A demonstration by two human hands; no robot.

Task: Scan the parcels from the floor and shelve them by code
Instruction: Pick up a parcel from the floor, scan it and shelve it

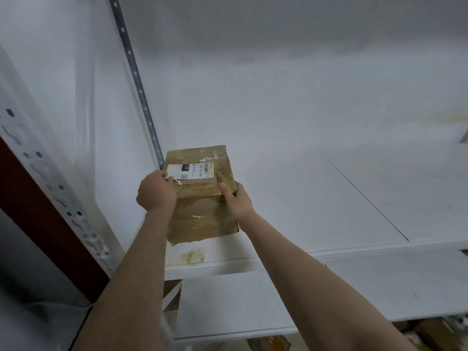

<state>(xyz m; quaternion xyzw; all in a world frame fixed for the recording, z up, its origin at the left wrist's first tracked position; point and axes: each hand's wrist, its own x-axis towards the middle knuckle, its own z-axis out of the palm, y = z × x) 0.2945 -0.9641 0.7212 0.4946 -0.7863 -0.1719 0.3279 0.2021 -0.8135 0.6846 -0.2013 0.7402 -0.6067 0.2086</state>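
A brown cardboard parcel (pixel 200 198) wrapped in clear tape sits on the white shelf (pixel 316 198), near its left end. A white shipping label (pixel 192 170) with a barcode and the number 220 lies on its top. My left hand (pixel 155 191) grips the parcel's left edge, fingers curled over the label's corner. On the parcel's right side my right hand (pixel 236 200) holds the edge, thumb on top. Both forearms reach up from the bottom of the view.
A perforated metal upright (pixel 141 97) rises behind the parcel at the shelf's left end. A second upright (pixel 50 178) stands nearer on the left. A lower white shelf (pixel 329 295) juts out below. A patch of tape residue (pixel 195 257) marks the shelf's front edge.
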